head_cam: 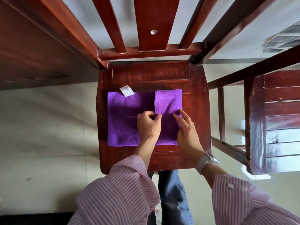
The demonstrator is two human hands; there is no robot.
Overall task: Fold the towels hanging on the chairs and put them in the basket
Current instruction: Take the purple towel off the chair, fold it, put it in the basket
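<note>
A purple towel (125, 116) lies flat on the seat of a dark red wooden chair (151, 75), with its right part folded over to the left. A white label (127, 90) sticks out at its far edge. My left hand (148, 125) rests on the middle of the towel and pinches the edge of the folded flap between thumb and fingers. My right hand (186, 130) lies on the folded right part, fingers straight and pressing it down. No basket is in view.
A second red wooden chair (276, 117) stands close on the right. A dark wooden table (32, 51) runs along the upper left. Pale floor (48, 127) lies to the left of the chair and below. My legs are against the seat's front edge.
</note>
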